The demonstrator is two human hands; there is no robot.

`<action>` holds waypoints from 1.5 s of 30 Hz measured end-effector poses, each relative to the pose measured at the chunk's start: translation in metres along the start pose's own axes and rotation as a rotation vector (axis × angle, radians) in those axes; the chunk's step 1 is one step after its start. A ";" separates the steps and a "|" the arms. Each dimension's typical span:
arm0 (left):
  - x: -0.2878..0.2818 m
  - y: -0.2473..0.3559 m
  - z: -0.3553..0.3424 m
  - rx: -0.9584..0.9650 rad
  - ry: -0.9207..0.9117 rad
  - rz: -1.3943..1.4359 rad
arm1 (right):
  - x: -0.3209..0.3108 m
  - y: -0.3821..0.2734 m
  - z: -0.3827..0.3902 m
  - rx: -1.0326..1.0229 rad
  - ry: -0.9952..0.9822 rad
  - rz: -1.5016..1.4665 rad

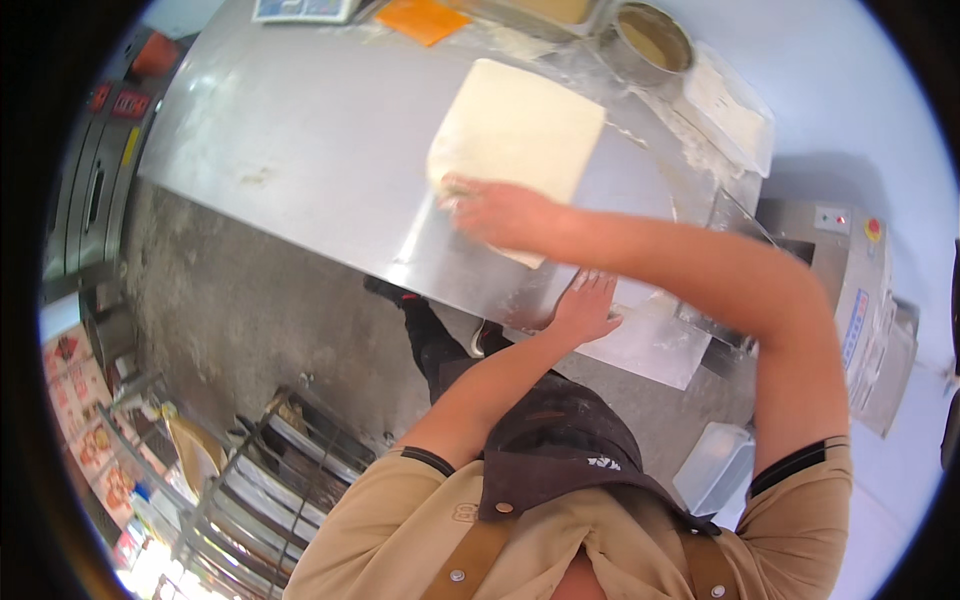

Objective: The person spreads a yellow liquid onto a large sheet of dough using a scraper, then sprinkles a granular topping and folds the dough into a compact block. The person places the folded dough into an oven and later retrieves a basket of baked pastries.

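A pale, flat sheet of dough [525,125] lies on the steel worktable [290,130]. Crossing over its near part, my right arm ends in my right hand [500,213] at the dough's left near corner. The fingers of that hand are curled and somewhat blurred, with whitish stuff on them; what they hold, if anything, is hidden. My left hand [588,308] lies flat at the table's near edge, just right of the dough's near corner, fingers stretched out and floury.
Along the far side are an orange sheet [422,20], a round metal pot [650,45] and a white tray [728,112] with flour. A steel machine [835,270] stands at the right. Ovens [95,190] are at the left, a metal rack [270,470] at lower left.
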State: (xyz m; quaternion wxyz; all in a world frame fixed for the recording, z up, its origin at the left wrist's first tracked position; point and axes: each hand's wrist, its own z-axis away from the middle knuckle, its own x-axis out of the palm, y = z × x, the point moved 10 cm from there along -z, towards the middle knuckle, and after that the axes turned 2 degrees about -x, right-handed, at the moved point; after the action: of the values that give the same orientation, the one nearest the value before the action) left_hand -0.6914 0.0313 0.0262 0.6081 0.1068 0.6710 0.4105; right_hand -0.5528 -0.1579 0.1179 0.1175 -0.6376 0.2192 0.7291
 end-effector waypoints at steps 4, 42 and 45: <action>-0.002 0.000 -0.043 0.074 0.322 0.277 | -0.072 -0.017 0.049 0.399 0.274 -0.246; -0.261 -0.186 -0.159 -0.001 0.024 -0.187 | 0.147 0.146 0.291 1.916 0.289 -0.397; -0.271 -0.199 -0.161 -0.001 -0.001 -0.189 | 0.138 0.116 0.320 2.007 0.227 -0.426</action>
State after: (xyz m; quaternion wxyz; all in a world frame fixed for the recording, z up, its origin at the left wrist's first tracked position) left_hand -0.7018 -0.3378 0.0760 0.6445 0.0429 0.6776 0.3516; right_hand -0.9084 -0.1241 0.0312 0.7007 -0.3367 0.6192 0.1102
